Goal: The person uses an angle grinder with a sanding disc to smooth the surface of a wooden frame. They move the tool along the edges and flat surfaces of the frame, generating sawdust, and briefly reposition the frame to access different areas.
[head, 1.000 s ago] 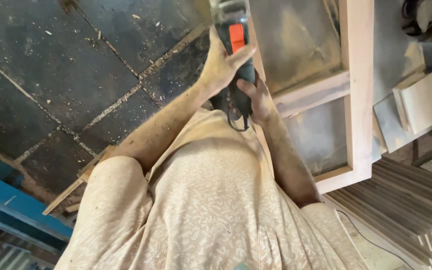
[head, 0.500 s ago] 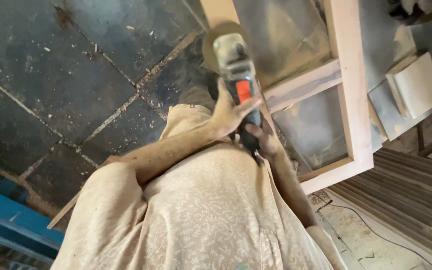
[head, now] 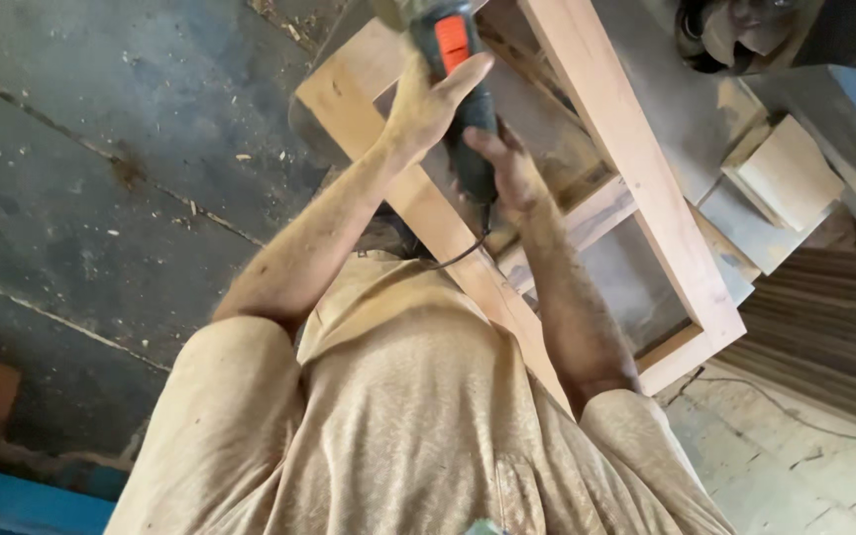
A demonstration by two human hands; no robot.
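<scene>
Both dusty hands [head: 426,104] [head: 507,173] clasp a slim grinder [head: 460,84] over pale timber frame [head: 636,168].

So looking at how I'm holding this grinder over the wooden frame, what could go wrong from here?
The cord loops close under the grinder, between your arms, and could snag or get nicked. The left hand sits far forward on the body, near the working end that is out of view. Your loose shirt hangs close to the frame, where it might catch.
</scene>
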